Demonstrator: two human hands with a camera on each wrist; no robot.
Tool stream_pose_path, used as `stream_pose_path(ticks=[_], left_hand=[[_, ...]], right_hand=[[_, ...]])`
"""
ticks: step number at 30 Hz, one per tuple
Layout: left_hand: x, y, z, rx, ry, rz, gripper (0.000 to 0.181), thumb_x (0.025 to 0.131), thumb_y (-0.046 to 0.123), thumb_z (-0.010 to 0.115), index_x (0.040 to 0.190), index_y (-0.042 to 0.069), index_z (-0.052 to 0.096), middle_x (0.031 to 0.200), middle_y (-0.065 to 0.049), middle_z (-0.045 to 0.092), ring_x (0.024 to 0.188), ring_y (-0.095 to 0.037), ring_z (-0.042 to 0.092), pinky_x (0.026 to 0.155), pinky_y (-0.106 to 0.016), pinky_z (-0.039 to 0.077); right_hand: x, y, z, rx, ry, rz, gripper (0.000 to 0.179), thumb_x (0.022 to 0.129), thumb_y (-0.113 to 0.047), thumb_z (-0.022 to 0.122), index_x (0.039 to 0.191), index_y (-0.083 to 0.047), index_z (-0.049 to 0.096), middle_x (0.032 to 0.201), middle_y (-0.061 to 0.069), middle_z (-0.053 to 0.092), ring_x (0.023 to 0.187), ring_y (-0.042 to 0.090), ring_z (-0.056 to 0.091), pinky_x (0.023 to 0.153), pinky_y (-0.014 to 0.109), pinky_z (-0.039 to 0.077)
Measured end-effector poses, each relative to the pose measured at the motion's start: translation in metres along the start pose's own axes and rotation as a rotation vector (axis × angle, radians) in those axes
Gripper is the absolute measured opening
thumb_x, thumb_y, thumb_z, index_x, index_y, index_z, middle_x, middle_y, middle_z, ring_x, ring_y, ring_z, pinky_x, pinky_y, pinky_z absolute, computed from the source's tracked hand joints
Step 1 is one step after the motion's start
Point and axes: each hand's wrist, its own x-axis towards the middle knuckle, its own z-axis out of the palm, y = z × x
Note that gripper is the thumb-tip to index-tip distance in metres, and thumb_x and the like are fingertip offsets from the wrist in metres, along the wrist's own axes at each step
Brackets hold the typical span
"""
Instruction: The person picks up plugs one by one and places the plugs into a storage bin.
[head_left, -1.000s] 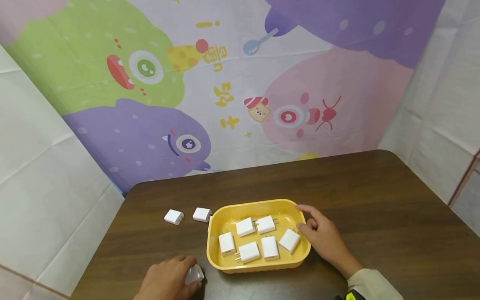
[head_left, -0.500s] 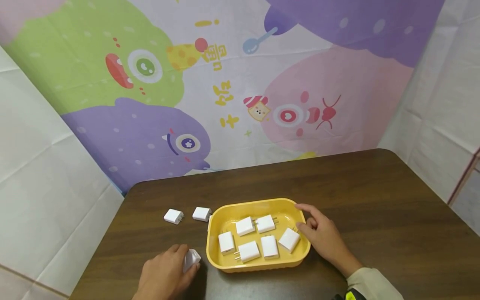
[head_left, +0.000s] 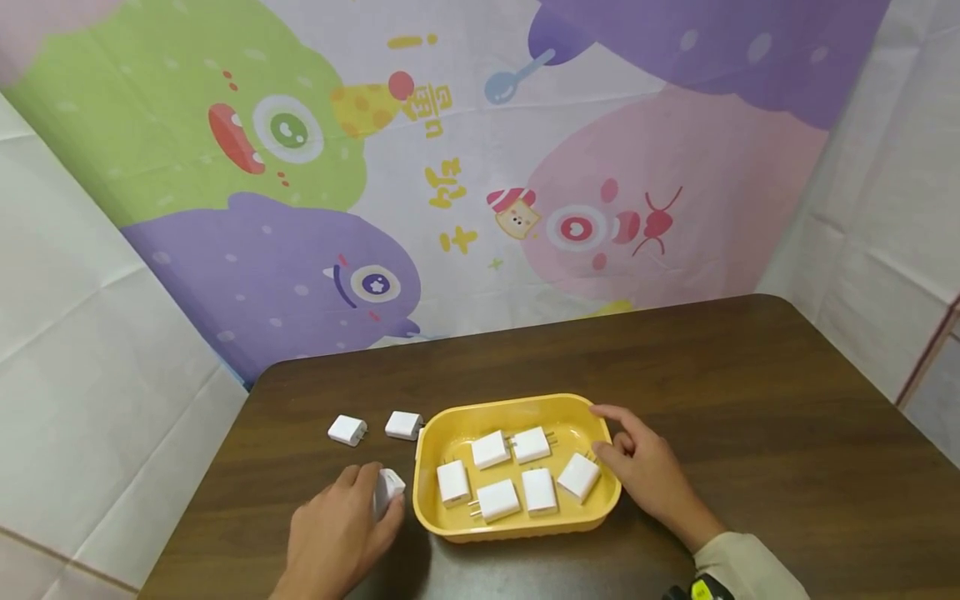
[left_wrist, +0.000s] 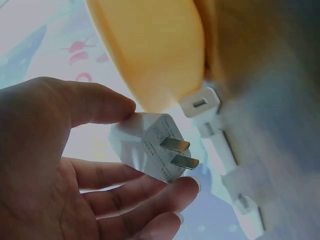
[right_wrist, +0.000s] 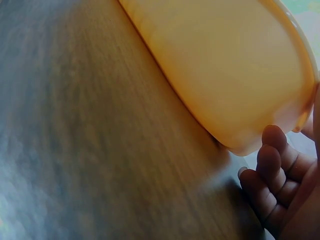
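A white charger plug [head_left: 388,488] is pinched between the thumb and fingers of my left hand [head_left: 333,533], left of a yellow plastic tray [head_left: 525,528]. In the left wrist view its two flat metal prongs [left_wrist: 176,145] point away from the palm. My right hand [head_left: 654,477] holds the tray's right end, thumb and index finger at the rim. In the right wrist view, curled fingers [right_wrist: 270,162] lie by the tray's outer wall. Several white charger plugs, one of them a plug [head_left: 498,501] near the front wall, lie spread on the tray's floor.
Two more white chargers lie on the dark wooden table beyond my left hand: a left one [head_left: 347,430] and a right one [head_left: 404,425] close to the tray's corner. A cartoon-printed cloth [head_left: 465,167] hangs behind the table's back edge.
My left hand has moved forward and up with the charger in its grip, and the charger has turned a little. My right hand and the tray have stayed in place.
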Motion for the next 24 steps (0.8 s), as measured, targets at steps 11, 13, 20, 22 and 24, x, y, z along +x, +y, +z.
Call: stream_pose_path(ticks=[11, 13, 20, 22, 24], left_hand=[[0.021, 0.023, -0.002, 0.026, 0.042, 0.084, 0.034, 0.079, 0.039, 0.073, 0.091, 0.008, 0.065, 0.08, -0.005, 0.061, 0.051, -0.023, 0.054, 0.045, -0.041, 0.043], [0.023, 0.025, -0.001, 0.029, 0.069, 0.109, 0.033, 0.079, 0.038, 0.072, 0.09, 0.008, 0.065, 0.08, -0.005, 0.062, 0.048, -0.024, 0.052, 0.044, -0.04, 0.042], [0.032, 0.031, -0.003, 0.03, 0.09, 0.184, 0.034, 0.078, 0.037, 0.073, 0.094, 0.008, 0.067, 0.082, -0.005, 0.063, 0.048, -0.024, 0.052, 0.044, -0.038, 0.042], [0.037, 0.033, -0.003, 0.037, 0.076, 0.219, 0.035, 0.08, 0.038, 0.073, 0.095, 0.007, 0.067, 0.079, -0.005, 0.061, 0.049, -0.021, 0.053, 0.044, -0.037, 0.042], [0.042, 0.034, -0.003, 0.041, 0.07, 0.265, 0.036, 0.08, 0.039, 0.073, 0.097, 0.007, 0.068, 0.079, -0.005, 0.062, 0.052, -0.02, 0.055, 0.043, -0.036, 0.043]], right_hand=[[0.0, 0.0, -0.001, 0.016, -0.008, -0.001, 0.043, 0.092, -0.013, 0.069, 0.132, -0.024, 0.06, 0.061, -0.002, 0.04, 0.048, 0.009, 0.036, 0.046, 0.023, 0.031], [0.0, 0.0, 0.0, 0.016, -0.006, -0.002, 0.043, 0.092, -0.013, 0.069, 0.132, -0.024, 0.06, 0.061, -0.002, 0.039, 0.048, 0.009, 0.036, 0.046, 0.023, 0.031], [0.0, -0.001, 0.0, 0.018, -0.007, 0.001, 0.044, 0.092, -0.013, 0.069, 0.133, -0.024, 0.059, 0.062, -0.002, 0.039, 0.049, 0.01, 0.036, 0.046, 0.023, 0.031], [0.0, -0.001, 0.0, 0.019, -0.008, 0.002, 0.044, 0.092, -0.013, 0.069, 0.133, -0.023, 0.059, 0.062, -0.002, 0.039, 0.049, 0.01, 0.037, 0.046, 0.023, 0.031], [-0.001, 0.0, -0.001, 0.021, -0.007, 0.001, 0.044, 0.092, -0.012, 0.069, 0.133, -0.022, 0.059, 0.062, -0.002, 0.039, 0.049, 0.009, 0.037, 0.046, 0.023, 0.03]])
